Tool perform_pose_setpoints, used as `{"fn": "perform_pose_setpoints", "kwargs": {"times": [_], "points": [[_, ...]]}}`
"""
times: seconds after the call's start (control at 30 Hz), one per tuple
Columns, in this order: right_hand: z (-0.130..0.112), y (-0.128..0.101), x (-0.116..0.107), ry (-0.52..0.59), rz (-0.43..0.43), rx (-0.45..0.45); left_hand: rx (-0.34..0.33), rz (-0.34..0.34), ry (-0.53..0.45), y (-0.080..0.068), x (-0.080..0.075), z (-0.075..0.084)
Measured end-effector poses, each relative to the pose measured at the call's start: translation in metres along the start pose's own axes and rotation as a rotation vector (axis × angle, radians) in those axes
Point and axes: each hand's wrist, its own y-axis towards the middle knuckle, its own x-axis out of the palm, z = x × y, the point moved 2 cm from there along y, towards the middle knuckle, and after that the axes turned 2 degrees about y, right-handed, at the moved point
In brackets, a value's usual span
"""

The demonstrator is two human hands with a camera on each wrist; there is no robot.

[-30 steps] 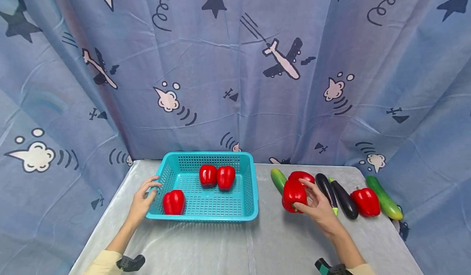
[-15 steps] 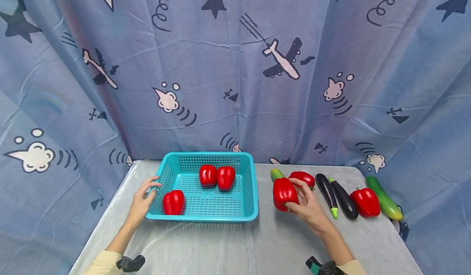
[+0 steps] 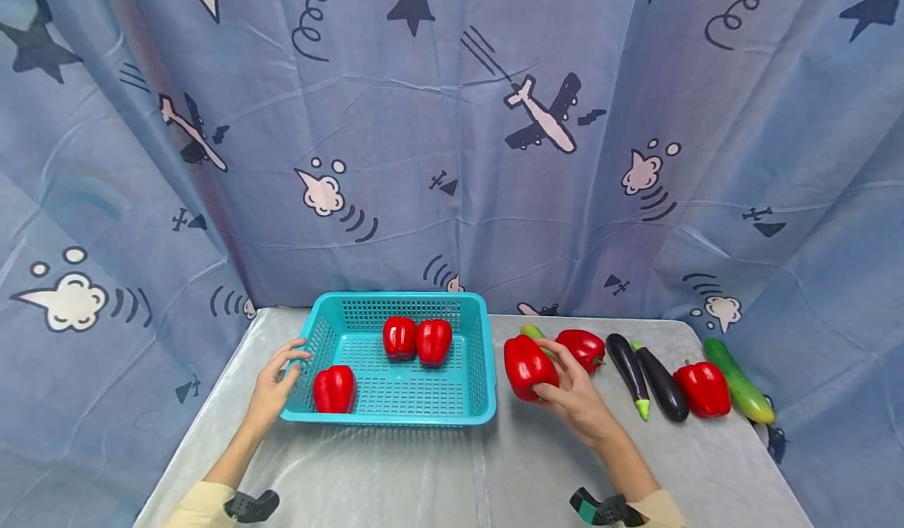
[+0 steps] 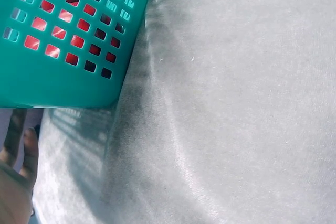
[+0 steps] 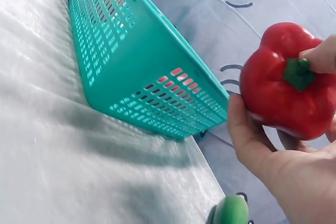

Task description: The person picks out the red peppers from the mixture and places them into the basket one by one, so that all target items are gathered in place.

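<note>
In the head view my right hand (image 3: 581, 405) holds a red bell pepper (image 3: 528, 369) above the table, just right of the turquoise basket (image 3: 490, 371). The right wrist view shows the thumb by the green stem of this bell pepper (image 5: 270, 93), with fingers underneath. My left hand (image 3: 275, 383) touches the basket's left rim with its fingertips, fingers extended. Its thumb (image 4: 30, 153) stands apart from the rim in the left wrist view. Inside the basket, two red bell peppers (image 3: 433, 343) sit together at the back and another bell pepper (image 3: 334, 389) lies front left.
Right of the basket lie a partly hidden cucumber (image 3: 532, 330), a red bell pepper (image 3: 582, 348), two eggplants (image 3: 627, 367), another bell pepper (image 3: 702, 388) and a cucumber (image 3: 738, 381) at the table's right edge. A patterned blue curtain (image 3: 459, 159) hangs behind the table.
My right hand has carried the bell pepper left toward the basket, uncovering more of the bell pepper and eggplant behind it. The left hand and basket have stayed put.
</note>
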Motion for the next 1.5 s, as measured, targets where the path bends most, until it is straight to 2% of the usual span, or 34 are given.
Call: {"fn": "perform_pose_setpoints", "kwargs": {"times": [0.2, 0.47, 0.57, 0.9, 1.03, 1.17, 1.27, 1.5], "points": [[0.003, 0.005, 0.009, 0.048, 0.005, 0.013, -0.019, 0.010, -0.012, 0.000, 0.001, 0.000], [0.007, 0.012, 0.023, 0.111, -0.095, -0.004, -0.011, 0.008, -0.024, 0.000, 0.001, 0.002], [0.007, 0.015, 0.027, 0.109, -0.101, -0.010, -0.002, 0.006, -0.023, 0.001, 0.001, 0.004], [0.008, 0.024, 0.038, -0.020, -0.022, 0.016, -0.024, 0.009, -0.002, 0.001, 0.002, 0.009], [0.008, 0.030, 0.047, -0.105, -0.014, -0.013, -0.032, 0.010, -0.012, 0.000, 0.002, 0.009], [0.009, 0.037, 0.055, -0.175, -0.020, -0.051, -0.010, 0.004, -0.019, 0.000, 0.001, 0.009], [0.009, 0.042, 0.061, -0.227, -0.009, -0.050, -0.016, 0.003, -0.024, 0.000, 0.002, 0.009], [0.006, 0.050, 0.072, -0.240, -0.015, -0.016, -0.020, 0.006, -0.018, 0.000, 0.001, 0.002]]}}
